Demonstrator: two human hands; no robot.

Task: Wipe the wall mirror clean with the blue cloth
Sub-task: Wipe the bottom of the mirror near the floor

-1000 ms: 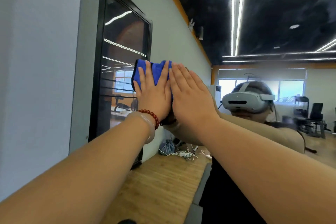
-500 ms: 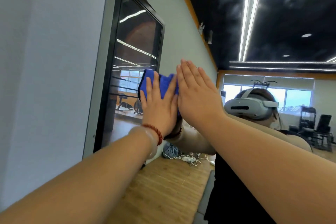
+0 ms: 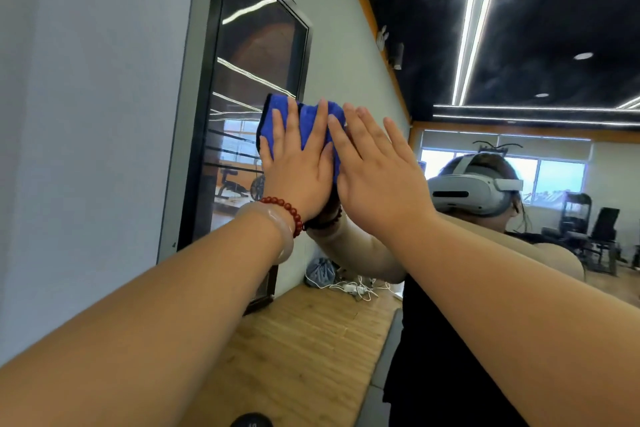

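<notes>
The wall mirror fills the right of the view and reflects the room, the ceiling lights and a person in a white headset. A folded blue cloth lies flat against the glass at about head height. My left hand, with a red bead bracelet and a pale bangle on the wrist, presses on the cloth with straight, spread fingers. Just to its right, my right hand is flat with straight fingers, its fingertips at the cloth's right edge. The hands hide the lower part of the cloth.
A grey wall runs along the left with a tall black-framed glass panel. Below are a wooden floor, a grey bag and white cables. Chairs and equipment appear at the far right.
Both hands and the cloth slid slightly down the glass, then back up. The hands stay flat on the cloth, and my view has swung a little to the left.
</notes>
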